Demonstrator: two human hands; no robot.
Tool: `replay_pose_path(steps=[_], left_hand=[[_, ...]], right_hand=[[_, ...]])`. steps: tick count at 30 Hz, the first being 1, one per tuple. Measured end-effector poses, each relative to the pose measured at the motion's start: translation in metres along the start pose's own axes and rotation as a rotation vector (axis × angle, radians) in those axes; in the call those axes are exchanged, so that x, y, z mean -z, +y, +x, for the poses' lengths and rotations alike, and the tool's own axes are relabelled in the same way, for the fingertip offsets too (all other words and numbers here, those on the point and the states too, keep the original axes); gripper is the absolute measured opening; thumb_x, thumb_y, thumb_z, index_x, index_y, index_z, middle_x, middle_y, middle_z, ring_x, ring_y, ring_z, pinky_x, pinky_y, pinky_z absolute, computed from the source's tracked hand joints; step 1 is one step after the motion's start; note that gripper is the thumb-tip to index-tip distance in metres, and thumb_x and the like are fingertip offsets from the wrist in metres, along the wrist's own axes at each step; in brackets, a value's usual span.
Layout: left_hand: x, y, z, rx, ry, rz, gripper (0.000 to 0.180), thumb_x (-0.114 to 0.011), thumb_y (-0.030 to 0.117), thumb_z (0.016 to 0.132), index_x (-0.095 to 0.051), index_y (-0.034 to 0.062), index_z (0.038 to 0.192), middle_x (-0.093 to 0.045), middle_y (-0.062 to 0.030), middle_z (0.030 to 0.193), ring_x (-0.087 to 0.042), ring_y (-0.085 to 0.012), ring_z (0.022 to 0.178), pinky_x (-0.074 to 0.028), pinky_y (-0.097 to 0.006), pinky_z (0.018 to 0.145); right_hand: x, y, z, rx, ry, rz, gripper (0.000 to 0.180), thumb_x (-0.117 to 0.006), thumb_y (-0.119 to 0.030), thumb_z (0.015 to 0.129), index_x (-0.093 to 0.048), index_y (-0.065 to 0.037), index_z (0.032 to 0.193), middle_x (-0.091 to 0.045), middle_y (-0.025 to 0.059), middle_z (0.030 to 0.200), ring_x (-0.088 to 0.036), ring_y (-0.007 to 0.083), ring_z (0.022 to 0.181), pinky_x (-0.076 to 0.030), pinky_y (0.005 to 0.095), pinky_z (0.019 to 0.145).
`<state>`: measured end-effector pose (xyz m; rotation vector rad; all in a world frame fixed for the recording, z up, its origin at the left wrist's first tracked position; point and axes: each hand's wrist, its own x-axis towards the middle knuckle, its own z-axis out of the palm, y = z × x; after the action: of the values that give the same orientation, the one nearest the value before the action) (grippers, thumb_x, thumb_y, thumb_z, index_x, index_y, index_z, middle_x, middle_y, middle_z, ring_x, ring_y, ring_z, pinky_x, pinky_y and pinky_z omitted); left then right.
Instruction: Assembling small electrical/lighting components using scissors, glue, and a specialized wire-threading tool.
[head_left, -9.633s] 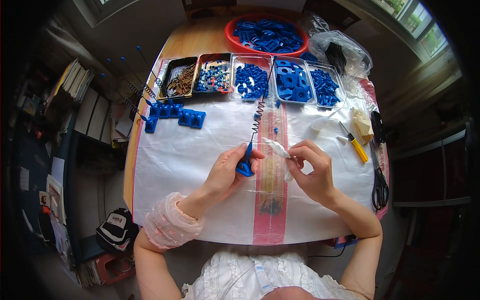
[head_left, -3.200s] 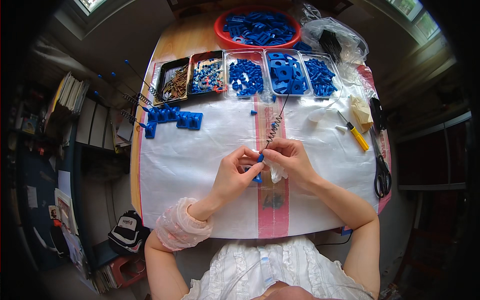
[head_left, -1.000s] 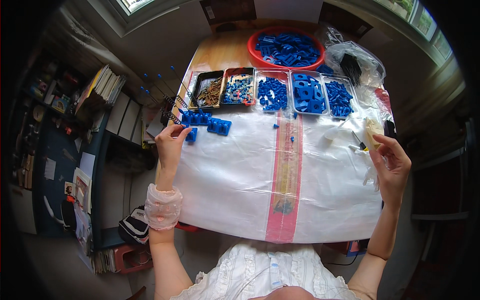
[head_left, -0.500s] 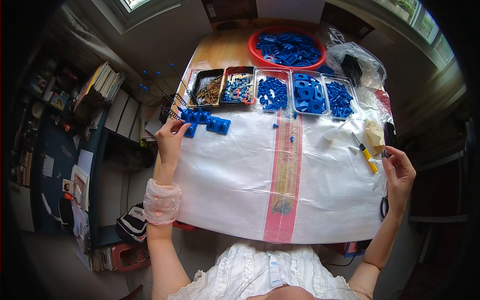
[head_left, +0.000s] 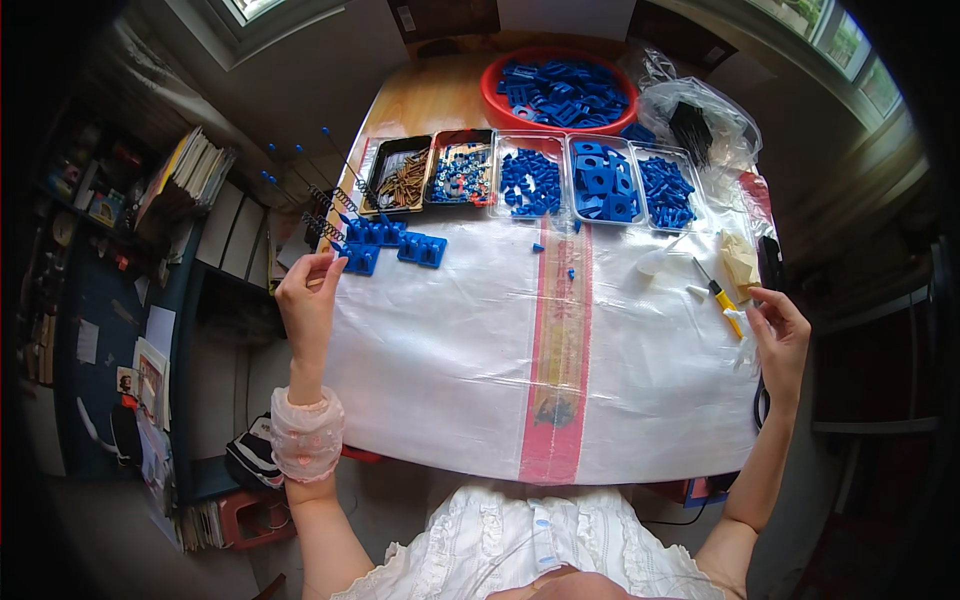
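My left hand (head_left: 309,292) is at the table's left edge, thumb and fingertips pinched together; what they hold, if anything, is too small to make out. Right beside its fingertips lies a blue plastic block (head_left: 358,261), with further blue blocks (head_left: 421,249) behind and to the right. Thin rods with blue tips and dark coil springs (head_left: 319,199) lean up behind that hand. Toward the right edge, my right hand (head_left: 782,335) is curled, thumb and forefinger apart with nothing visible between them. It is nearest to a yellow-handled screwdriver (head_left: 725,303) and some crumpled white material (head_left: 746,350).
Across the back stand a black tray of brass-coloured screws (head_left: 402,182), a black tray of small mixed parts (head_left: 461,172) and several clear trays of blue pieces (head_left: 607,180). Behind them is a red basin (head_left: 489,92) of blue parts, with a plastic bag (head_left: 740,130) to its right.
The whole view has shifted slightly. My left hand has drawn back a little from the blue blocks, toward me. My right hand's thumb and forefinger remain apart.
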<state>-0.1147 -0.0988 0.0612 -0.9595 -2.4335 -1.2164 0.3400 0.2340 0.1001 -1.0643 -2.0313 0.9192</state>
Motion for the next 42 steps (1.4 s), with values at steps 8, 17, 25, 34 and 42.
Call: replay_pose_path(steps=[8, 17, 25, 34, 42], left_hand=[[-0.03, 0.05, -0.02, -0.172, -0.269, -0.023, 0.01, -0.074, 0.009, 0.089, -0.072, -0.0011, 0.09, -0.072, -0.0109, 0.083, -0.07, -0.0194, 0.07, -0.058, -0.028, 0.062], [-0.08, 0.041, 0.007, -0.126, -0.294, 0.2, 0.02, -0.079, 0.015, 0.087, -0.073, 0.0007, 0.099, -0.069, -0.0092, 0.071, -0.066, -0.0169, 0.06, -0.053, -0.029, 0.058], [-0.085, 0.075, -0.011, -0.181, -0.506, -0.13, 0.018, -0.078, 0.013, 0.087, -0.072, -0.0018, 0.097, -0.072, -0.0127, 0.08, -0.069, -0.018, 0.069, -0.054, -0.029, 0.063], [-0.119, 0.125, -0.057, -0.457, -0.66, -0.256, 0.013, -0.073, 0.008, 0.089, -0.07, 0.0005, 0.099, -0.071, -0.0111, 0.089, -0.067, -0.0221, 0.07, -0.054, -0.031, 0.063], [-0.121, 0.122, -0.062, -0.294, -0.701, -0.286, 0.016, -0.074, 0.007, 0.089, -0.07, -0.0008, 0.103, -0.071, -0.0127, 0.086, -0.069, -0.0186, 0.069, -0.055, -0.03, 0.062]], right_hand=[[-0.026, 0.02, -0.004, 0.218, -0.203, -0.426, 0.026, -0.072, 0.005, 0.077, -0.069, 0.003, 0.103, -0.065, 0.0125, 0.089, -0.057, 0.0299, 0.092, -0.047, 0.039, 0.085], [-0.017, -0.019, -0.011, 0.277, -0.073, -0.41, 0.017, -0.072, 0.002, 0.084, -0.069, 0.002, 0.101, -0.065, 0.0115, 0.09, -0.058, 0.0282, 0.091, -0.047, 0.0385, 0.082], [-0.035, -0.041, -0.011, 0.404, -0.164, -0.281, 0.017, -0.071, 0.003, 0.083, -0.07, 0.0, 0.099, -0.063, 0.0098, 0.085, -0.06, 0.0241, 0.08, -0.048, 0.0343, 0.071], [-0.064, -0.044, 0.002, 0.315, -0.192, -0.273, 0.013, -0.072, -0.003, 0.086, -0.072, -0.003, 0.099, -0.066, 0.0072, 0.082, -0.06, 0.02, 0.069, -0.049, 0.0332, 0.066], [-0.05, -0.022, 0.02, 0.172, -0.157, -0.251, 0.013, -0.072, -0.005, 0.086, -0.073, -0.001, 0.098, -0.07, 0.0091, 0.08, -0.063, 0.0164, 0.068, -0.05, 0.0303, 0.065]])
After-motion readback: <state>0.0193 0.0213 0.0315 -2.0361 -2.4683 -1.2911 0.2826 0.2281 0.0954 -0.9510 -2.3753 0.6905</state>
